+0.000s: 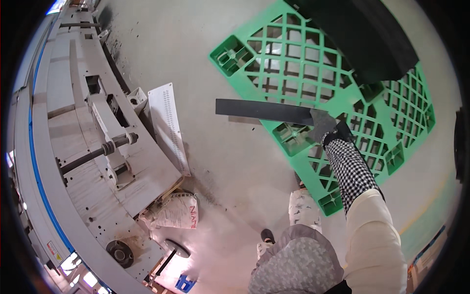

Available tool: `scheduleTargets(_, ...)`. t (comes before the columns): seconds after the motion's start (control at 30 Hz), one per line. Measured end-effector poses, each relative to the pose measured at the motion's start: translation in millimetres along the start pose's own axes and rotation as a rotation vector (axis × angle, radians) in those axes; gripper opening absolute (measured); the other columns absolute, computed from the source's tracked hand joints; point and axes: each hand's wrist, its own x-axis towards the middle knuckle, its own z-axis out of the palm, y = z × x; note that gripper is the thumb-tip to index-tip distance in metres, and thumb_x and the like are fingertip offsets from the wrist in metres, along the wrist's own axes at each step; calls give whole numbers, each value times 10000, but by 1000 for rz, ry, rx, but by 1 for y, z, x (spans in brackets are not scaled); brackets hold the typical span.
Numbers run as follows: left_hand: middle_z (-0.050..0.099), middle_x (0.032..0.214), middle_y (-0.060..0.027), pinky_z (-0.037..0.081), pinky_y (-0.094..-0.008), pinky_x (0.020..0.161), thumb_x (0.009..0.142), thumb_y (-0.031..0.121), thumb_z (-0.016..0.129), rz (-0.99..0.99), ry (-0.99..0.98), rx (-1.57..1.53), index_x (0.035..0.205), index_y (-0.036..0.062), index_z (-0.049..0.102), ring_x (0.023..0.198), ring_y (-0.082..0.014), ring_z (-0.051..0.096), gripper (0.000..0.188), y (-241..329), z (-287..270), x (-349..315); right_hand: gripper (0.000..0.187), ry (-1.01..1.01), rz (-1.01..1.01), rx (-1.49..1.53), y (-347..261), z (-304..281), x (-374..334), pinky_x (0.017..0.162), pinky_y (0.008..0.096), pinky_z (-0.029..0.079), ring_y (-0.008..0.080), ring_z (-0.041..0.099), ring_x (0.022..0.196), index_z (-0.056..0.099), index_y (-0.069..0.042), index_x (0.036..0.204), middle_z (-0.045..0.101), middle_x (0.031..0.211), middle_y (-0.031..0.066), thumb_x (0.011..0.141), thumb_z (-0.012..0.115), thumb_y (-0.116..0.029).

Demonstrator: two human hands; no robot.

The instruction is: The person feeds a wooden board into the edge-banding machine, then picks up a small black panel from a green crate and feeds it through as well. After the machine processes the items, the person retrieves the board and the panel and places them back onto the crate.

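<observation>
My right hand (321, 125), in a grey glove with a black-and-white checked sleeve above it, is closed round a flat black strip (264, 110). The strip reaches out to the left, past the edge of a green plastic pallet (274, 105), and a dark part of it also shows beside my wrist. My right forearm comes up from the lower right, over the near part of the pallet. A large dark panel (364, 36) covers the pallet's far right part. My left hand is not in view.
A long grey machine (73, 112) with a roller shaft runs along the left. Against it leans a white perforated plate (169, 128). A white printed sack (176, 210), a round-topped stand (177, 248) and a small blue plastic piece (185, 283) are on the floor nearby.
</observation>
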Motion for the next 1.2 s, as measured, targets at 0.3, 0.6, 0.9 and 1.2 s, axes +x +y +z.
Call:
scheduleTargets(0.3, 741, 1002, -154, 566, -431, 862, 1007, 221, 608, -76, -2, -45, 1063, 57, 745, 947, -275, 713, 221, -12, 16, 3, 843, -192, 145, -242, -55, -32, 27, 1151, 460, 431, 316, 562, 1362, 537, -139, 1450, 586, 1458, 131, 700, 860, -347)
scheduleTargets(0.6, 741, 1020, -160, 567, -434, 869, 996, 205, 610, 140, 26, -178, 1075, 61, 743, 963, -285, 713, 211, -64, 42, -18, 717, -74, -659, -85, -16, 78, -141, 822, 539, 568, 378, 735, 868, 751, -81, 1109, 764, 972, 179, 709, 811, -672)
scheduleTargets(0.9, 741, 1038, -167, 569, -438, 876, 984, 188, 613, 349, 260, -361, 1088, 65, 740, 979, -296, 714, 205, -232, 114, -77, 769, -551, -537, -122, -103, -19, -448, 915, 437, 574, 312, 728, 1094, 682, -12, 1261, 738, 1140, 242, 712, 872, -517)
scheduleTargets(1.2, 736, 1087, -182, 568, -450, 894, 948, 153, 621, 301, 476, -710, 1127, 73, 731, 1019, -324, 708, 225, -452, 322, -171, 745, -897, -1151, -211, -241, -17, -754, 982, 435, 544, 256, 694, 1162, 627, -133, 1436, 717, 1255, 203, 809, 844, -472)
